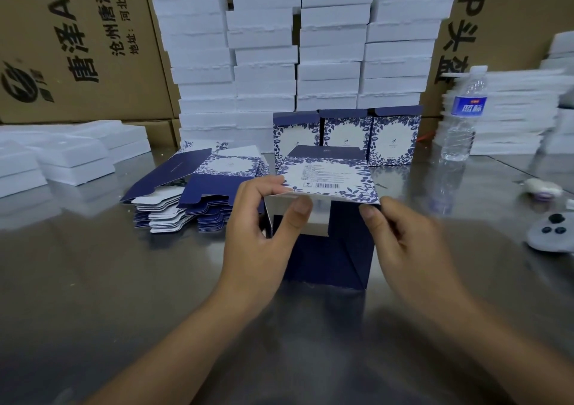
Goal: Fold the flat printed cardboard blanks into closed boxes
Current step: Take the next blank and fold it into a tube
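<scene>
Probably a packing workshop: stacked white trays [264, 72], brown shipping cartons [77, 47], a steel worktable [124, 280].

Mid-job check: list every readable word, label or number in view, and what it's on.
"唐泽AH", "沧州唐泽通", "地址", "河北河间": left brown corrugated carton.
"P头盔": right brown corrugated carton.
"蓝标": clear plastic water bottle, blue label.
Small print and barcode digits on held blue-and-white printed cardboard box: too small.

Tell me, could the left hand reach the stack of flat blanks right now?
Probably yes, once freed: the stack of flat blanks lies just left of the left hand, nothing between them. But that hand now pinches the half-folded box.
</scene>
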`<state>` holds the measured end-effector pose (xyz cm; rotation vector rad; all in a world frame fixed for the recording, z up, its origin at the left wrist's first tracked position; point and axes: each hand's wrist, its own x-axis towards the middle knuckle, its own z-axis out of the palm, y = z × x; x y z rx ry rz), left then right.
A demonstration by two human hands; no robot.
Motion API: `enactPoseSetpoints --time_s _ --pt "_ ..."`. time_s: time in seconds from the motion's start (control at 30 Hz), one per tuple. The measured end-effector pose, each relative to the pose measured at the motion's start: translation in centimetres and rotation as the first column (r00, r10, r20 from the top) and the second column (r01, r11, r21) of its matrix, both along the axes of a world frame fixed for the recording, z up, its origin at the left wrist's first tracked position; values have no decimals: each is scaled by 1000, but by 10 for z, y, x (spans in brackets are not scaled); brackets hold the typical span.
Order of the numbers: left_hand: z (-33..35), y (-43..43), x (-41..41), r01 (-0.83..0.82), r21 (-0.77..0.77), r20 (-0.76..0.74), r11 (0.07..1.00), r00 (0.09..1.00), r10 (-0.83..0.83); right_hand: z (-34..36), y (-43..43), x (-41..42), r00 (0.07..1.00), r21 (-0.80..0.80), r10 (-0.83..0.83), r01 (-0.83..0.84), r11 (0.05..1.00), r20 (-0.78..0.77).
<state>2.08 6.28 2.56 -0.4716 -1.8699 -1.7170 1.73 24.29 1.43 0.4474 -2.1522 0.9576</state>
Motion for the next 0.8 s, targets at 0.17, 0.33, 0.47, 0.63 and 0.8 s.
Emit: enactPoseSetpoints --time_s 0.17,0.33,0.47,0.63,0.8 --pt "0 1 0 6 -8 -14 1000 1000 -6 2 0 1 999 -33 12 -11 999 37" --pt "0 -3 -4 1 28 4 1000 1000 -1 1 1 5 998 116 -31 24 993 61" --pt "1 -3 -4 -8 1 -13 1000 1000 8 4 1 6 992 204 -108 92 975 66" --pt "0 -2 -2 -15 -35 -41 999 999 14 5 1 5 983 216 -151 127 968 101" --pt "0 -3 -3 -15 -17 -38 1000 999 14 6 5 5 983 239 -119 83 967 139"
